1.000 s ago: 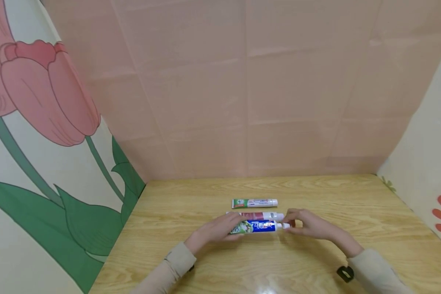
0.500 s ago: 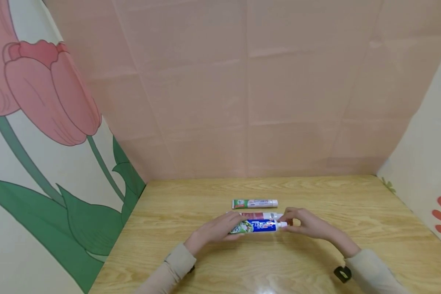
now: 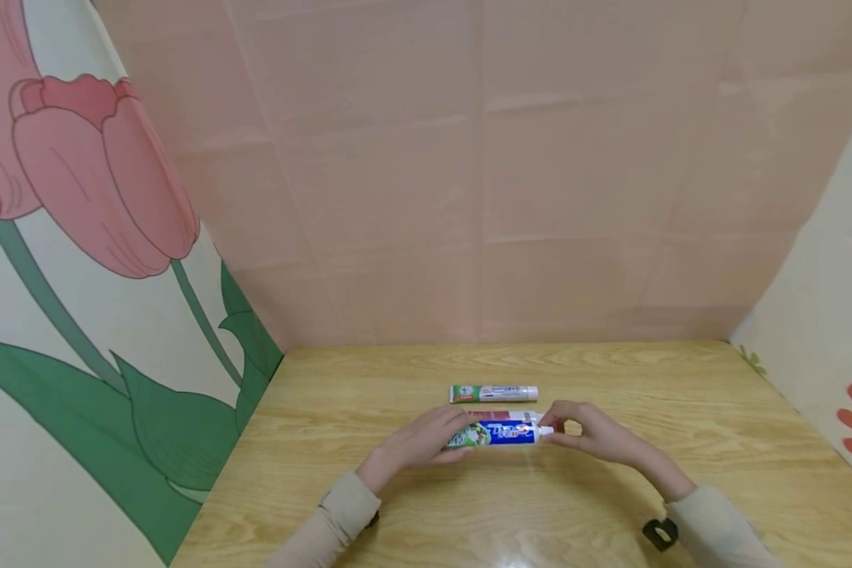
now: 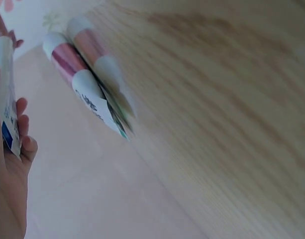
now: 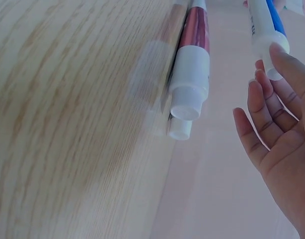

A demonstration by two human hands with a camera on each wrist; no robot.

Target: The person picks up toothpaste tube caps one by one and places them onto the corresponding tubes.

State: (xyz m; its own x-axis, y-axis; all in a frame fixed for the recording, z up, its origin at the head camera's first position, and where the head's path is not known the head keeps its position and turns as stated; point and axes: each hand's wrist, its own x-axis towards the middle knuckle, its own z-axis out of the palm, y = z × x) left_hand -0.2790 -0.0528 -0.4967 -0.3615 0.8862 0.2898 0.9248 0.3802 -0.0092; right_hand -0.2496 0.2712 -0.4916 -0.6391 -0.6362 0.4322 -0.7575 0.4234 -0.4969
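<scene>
My left hand (image 3: 419, 438) grips the crimped end of a blue and green toothpaste tube (image 3: 513, 432), which lies level above the table with its nozzle to the right. Thumb and forefinger of my right hand (image 3: 598, 434) pinch its small white cap (image 5: 274, 71) at the nozzle. Behind the held tube, and partly covered by it in the head view, a red and white toothpaste tube (image 5: 189, 64) lies on the table. Farther back is a green and white toothpaste tube (image 3: 495, 393), capped, pointing right like the others.
All of this is over a wood-grain table (image 3: 369, 379). A pink sheet (image 3: 397, 197) stands along its back edge, and a tulip-printed panel (image 3: 113, 315) borders the left side. To the right rises a pale panel (image 3: 816, 315) with a red flower.
The white cap, at first a little apart from the nozzle, has moved left with my right hand onto it. The held tube has come up slightly; the other tubes lie as before.
</scene>
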